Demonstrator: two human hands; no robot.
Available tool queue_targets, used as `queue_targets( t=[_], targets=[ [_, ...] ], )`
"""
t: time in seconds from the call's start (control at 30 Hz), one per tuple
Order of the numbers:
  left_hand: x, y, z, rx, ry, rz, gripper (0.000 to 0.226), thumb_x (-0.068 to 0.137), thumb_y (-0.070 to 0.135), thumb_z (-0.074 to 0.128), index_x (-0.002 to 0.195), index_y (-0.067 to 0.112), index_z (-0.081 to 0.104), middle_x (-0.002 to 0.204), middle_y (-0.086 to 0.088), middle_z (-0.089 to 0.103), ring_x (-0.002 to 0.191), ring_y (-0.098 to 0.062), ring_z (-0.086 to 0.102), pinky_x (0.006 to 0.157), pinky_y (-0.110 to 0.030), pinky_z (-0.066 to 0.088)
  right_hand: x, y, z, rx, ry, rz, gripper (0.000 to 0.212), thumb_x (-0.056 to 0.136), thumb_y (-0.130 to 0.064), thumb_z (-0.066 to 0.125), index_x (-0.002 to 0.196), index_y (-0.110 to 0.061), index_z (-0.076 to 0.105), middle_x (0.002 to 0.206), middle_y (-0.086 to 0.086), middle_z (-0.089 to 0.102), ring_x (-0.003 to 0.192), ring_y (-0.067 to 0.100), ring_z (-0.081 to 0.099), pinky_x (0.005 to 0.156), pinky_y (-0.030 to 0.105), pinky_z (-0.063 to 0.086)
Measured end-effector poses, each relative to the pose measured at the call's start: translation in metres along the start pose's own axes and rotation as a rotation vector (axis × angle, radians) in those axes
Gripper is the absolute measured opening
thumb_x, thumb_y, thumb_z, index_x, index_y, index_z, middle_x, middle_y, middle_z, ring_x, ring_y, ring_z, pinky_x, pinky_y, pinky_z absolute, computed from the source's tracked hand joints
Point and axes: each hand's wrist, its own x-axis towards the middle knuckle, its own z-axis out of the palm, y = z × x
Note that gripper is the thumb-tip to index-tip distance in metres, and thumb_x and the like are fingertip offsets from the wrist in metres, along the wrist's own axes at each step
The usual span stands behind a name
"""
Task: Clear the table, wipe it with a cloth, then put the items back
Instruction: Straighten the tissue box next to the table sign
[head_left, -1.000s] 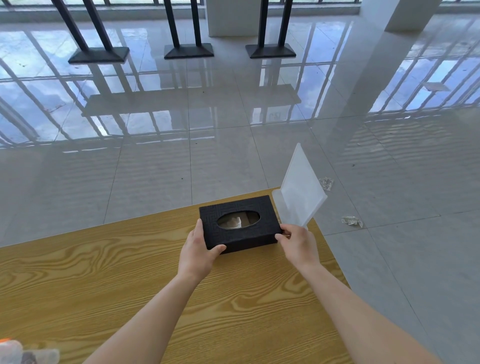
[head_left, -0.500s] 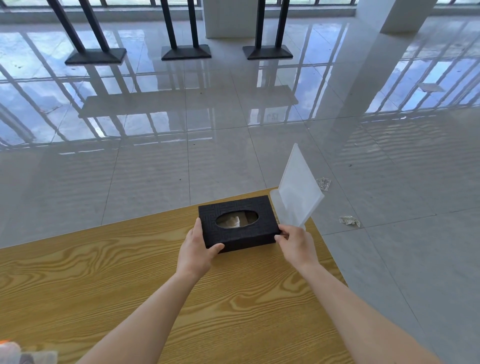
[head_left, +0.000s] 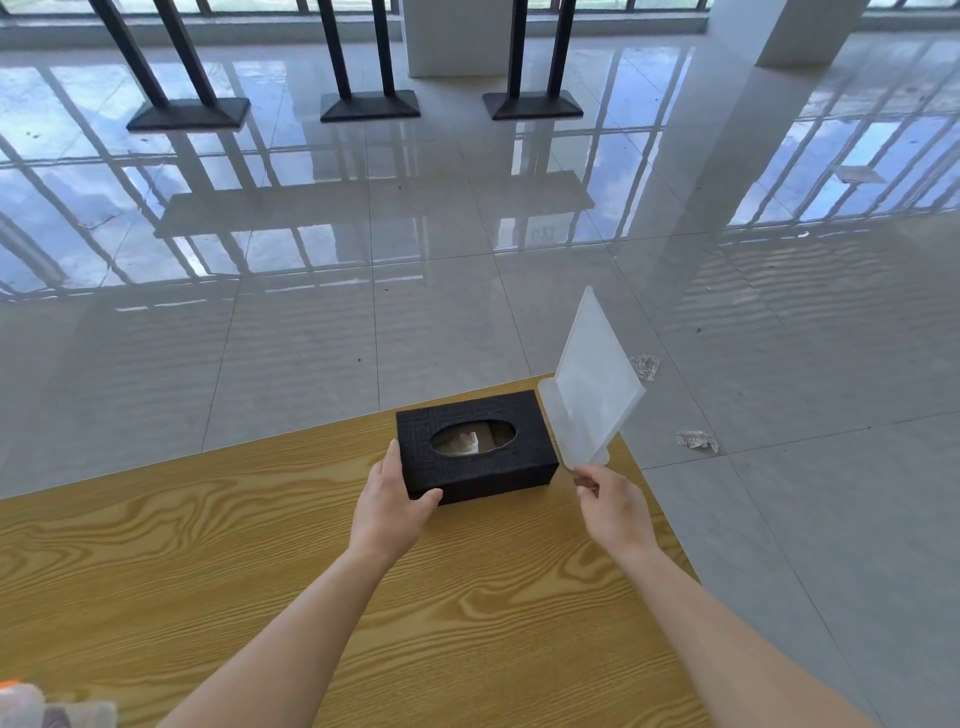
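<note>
Left hand grip: wrapped round the near left corner of the black tissue box, thumb on the near side. Tissue box: flat on the wooden tabletop near its far right corner, oval opening up. Clear sign stand: upright, just beside the box's right end. Right hand grip: fingertips at the stand's near base corner; holding or merely touching, cannot tell.
</note>
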Motion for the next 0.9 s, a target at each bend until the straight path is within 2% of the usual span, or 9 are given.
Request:
queue_targets(
  t=[0.2, 0.33, 0.47, 0.6, 0.7, 0.9],
  targets=[
    [-0.006, 0.001, -0.003, 0.004, 0.005, -0.025, 0.080, 0.089, 0.037, 0.071, 0.153, 0.016, 0.028, 0.135, -0.003, 0.053, 0.115, -0.024, 0.057, 0.097, -0.039, 0.048, -0.007, 0.009, -0.004, -0.035, -0.029, 0.036, 0.035, 0.099, -0.013, 0.054, 0.133, -0.013, 0.060, 0.124, 0.001, 0.068, 0.115, 0.016, 0.060, 0.094, 0.025, 0.045],
    [-0.007, 0.006, -0.002, -0.008, 0.020, 0.005, 0.069, 0.089, 0.036, 0.071, 0.147, 0.021, 0.036, 0.123, -0.003, 0.060, 0.109, -0.019, 0.056, 0.091, -0.036, 0.048, -0.008, 0.004, -0.005, -0.024, -0.034, 0.016, 0.033, 0.098, -0.017, 0.058, 0.131, -0.014, 0.062, 0.122, 0.000, 0.069, 0.113, 0.015, 0.061, 0.091, 0.021, 0.043],
    [-0.007, 0.009, 0.000, -0.010, 0.024, -0.004, 0.070, 0.090, 0.034, 0.071, 0.148, 0.020, 0.036, 0.125, -0.004, 0.059, 0.111, -0.020, 0.056, 0.093, -0.037, 0.049, -0.005, -0.008, -0.004, 0.007, -0.037, -0.019, 0.033, 0.098, -0.021, 0.060, 0.131, -0.014, 0.062, 0.120, 0.000, 0.069, 0.112, 0.015, 0.062, 0.090, 0.022, 0.045],
    [-0.004, 0.010, 0.001, -0.002, 0.036, -0.028, 0.070, 0.090, 0.035, 0.071, 0.149, 0.019, 0.035, 0.125, -0.005, 0.058, 0.113, -0.022, 0.056, 0.092, -0.033, 0.045, 0.003, -0.026, 0.001, 0.022, -0.013, -0.065, 0.027, 0.096, -0.022, 0.064, 0.120, -0.012, 0.068, 0.106, 0.003, 0.072, 0.101, 0.019, 0.067, 0.083, 0.028, 0.053],
    [0.000, 0.011, 0.001, 0.006, 0.040, -0.027, 0.063, 0.090, 0.034, 0.072, 0.143, 0.020, 0.041, 0.120, -0.004, 0.060, 0.110, -0.023, 0.057, 0.088, -0.032, 0.046, 0.011, -0.036, 0.002, -0.006, 0.016, -0.077, 0.026, 0.095, -0.022, 0.065, 0.118, -0.009, 0.070, 0.098, 0.003, 0.073, 0.092, 0.018, 0.067, 0.076, 0.023, 0.051],
    [0.004, 0.011, 0.001, 0.010, 0.049, -0.021, 0.057, 0.089, 0.033, 0.073, 0.137, 0.021, 0.045, 0.115, -0.003, 0.061, 0.097, -0.017, 0.054, 0.083, -0.032, 0.045, 0.014, -0.039, 0.002, 0.006, 0.033, -0.078, 0.031, 0.095, -0.017, 0.065, 0.126, -0.010, 0.067, 0.108, 0.006, 0.073, 0.103, 0.022, 0.067, 0.086, 0.029, 0.054]
  ],
)
